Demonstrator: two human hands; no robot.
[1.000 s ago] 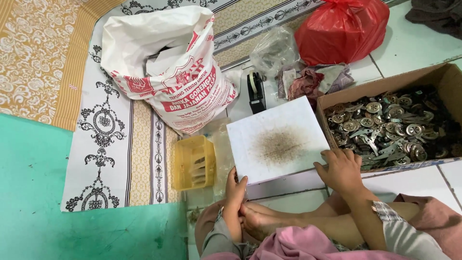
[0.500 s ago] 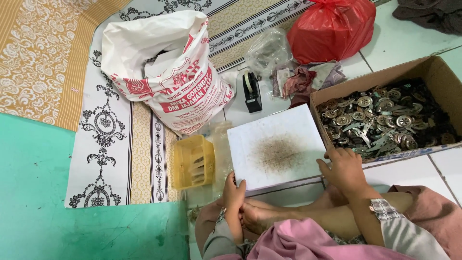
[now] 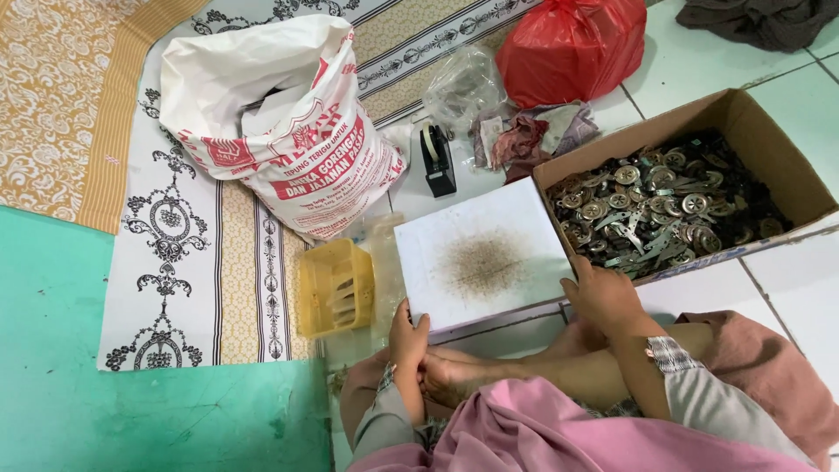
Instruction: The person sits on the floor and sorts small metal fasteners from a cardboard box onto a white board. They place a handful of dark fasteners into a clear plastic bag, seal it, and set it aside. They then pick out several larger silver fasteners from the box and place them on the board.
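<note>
Lower centre of frame: pink cloth (image 3: 559, 433) over the person's lap, bare feet crossed just above it. Left hand (image 3: 407, 336) sits at bottom centre-left, thumb up, fingers bent at the near-left corner of the white board (image 3: 481, 262); looks like a light hold on the edge, but can't tell for sure if it grips or only touches. Right hand (image 3: 603, 295) at centre-right, palm down, fingers curled loosely over the board's near-right corner, right by the box (image 3: 752, 131) wall; wrist bent, forearm w/ grey sleeve running down to lower right. Whether it pinches the edge is hidden. Board lies flat at frame centre, roughly rectangular, long axis running left-right w/ a slight tilt, right end higher in the frame; brown dusty stain in its middle. Just left of it a yellow basket (image 3: 336, 287) on its side, touching clear plastic. Right of the board, the cardboard box, open top, long axis slanting up toward upper right, filled w/ metal parts (image 3: 651, 214), round discs and flat strips. Beyond the board, a black tape dispenser (image 3: 437, 157) standing on tile, cloth scraps (image 3: 533, 135) beside it. Upper left: white sack (image 3: 280, 122) w/ red print, mouth open, on a patterned mat (image 3: 175, 245). Top centre: clear bag (image 3: 463, 83), then red bag (image 3: 572, 48). Green floor (image 3: 131, 402) at lower left.
</note>
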